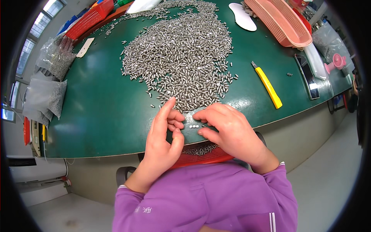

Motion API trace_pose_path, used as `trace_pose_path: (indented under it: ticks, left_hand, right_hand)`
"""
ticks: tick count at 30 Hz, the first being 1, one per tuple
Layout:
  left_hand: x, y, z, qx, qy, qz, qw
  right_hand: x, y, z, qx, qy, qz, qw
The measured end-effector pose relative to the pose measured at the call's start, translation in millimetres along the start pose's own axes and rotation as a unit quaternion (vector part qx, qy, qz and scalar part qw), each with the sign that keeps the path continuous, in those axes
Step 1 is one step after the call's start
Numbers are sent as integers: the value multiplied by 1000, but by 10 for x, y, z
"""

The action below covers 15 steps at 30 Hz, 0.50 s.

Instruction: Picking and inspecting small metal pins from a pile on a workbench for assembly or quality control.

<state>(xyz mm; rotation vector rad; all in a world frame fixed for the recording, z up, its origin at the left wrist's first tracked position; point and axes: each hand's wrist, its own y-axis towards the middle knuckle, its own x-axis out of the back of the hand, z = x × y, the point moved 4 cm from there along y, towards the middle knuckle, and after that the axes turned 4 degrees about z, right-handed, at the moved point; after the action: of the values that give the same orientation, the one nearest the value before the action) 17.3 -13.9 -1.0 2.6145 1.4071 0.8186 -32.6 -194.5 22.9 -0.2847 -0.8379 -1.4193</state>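
Note:
A big heap of small, bullet-shaped metal pieces (181,58) covers the middle of the green table (92,116). At its near edge, a short row of metal pieces (194,126) lies between my two hands, with round ends showing. My left hand (164,131) is left of that row, its index finger stretched out, thumb apart and other fingers loosely bent, holding nothing. My right hand (228,127) curves in from the right, thumb and index finger apart. A dark bit beside its fingertips is too small to make out. Below the table edge, a red basket (205,159) on my lap contains more pieces.
A yellow utility knife (268,87) with its blade out lies right of the heap, and a phone (307,77) farther right. Pink basket (284,23) and white insole-shaped sheet (242,16) are at the back right. Filled plastic bags (44,96) and a red basket (91,19) line the left.

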Motion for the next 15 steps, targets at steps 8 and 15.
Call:
trace_pose_path:
  ticks: [8,15]
  left_hand:
    - [-19,21,-25,-11,15,13,1000]
    - [-33,17,-4,-25,28,9,999]
  right_hand:
    - [26,-60,32,9,-39,20,999]
    - [27,-38,48,-9,-39,-12,999]
